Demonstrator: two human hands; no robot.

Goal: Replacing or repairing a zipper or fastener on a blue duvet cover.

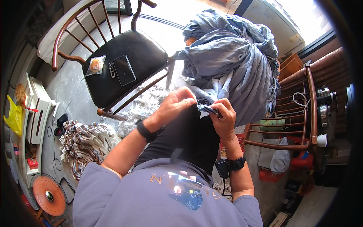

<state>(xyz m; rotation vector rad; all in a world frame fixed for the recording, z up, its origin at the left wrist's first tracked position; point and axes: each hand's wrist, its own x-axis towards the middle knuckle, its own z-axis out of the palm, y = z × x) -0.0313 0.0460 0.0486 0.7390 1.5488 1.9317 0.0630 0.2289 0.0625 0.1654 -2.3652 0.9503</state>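
Over my lap, my left hand [176, 108] pinches a bit of blue-grey cloth and loose threads [199, 103] between thumb and fingertips. Close beside it, my right hand [224, 116] is closed around a small dark tool [210, 109] whose tip points at those threads. Its kind is mostly hidden by the fingers. The pinched edge runs up into a big crumpled heap of blue-grey cloth [234, 64] piled in front of me to the right. A black band sits on each wrist.
At front left, a wooden chair with a black seat [128, 43] bears a tablet-like device [124, 70], a small clipper-like tool [112, 70] and a wrapped snack [95, 65]. Pale fluff [145, 102] and a patterned knit [87, 143] lie on the floor. An orange fan [49, 195] stands lower left.
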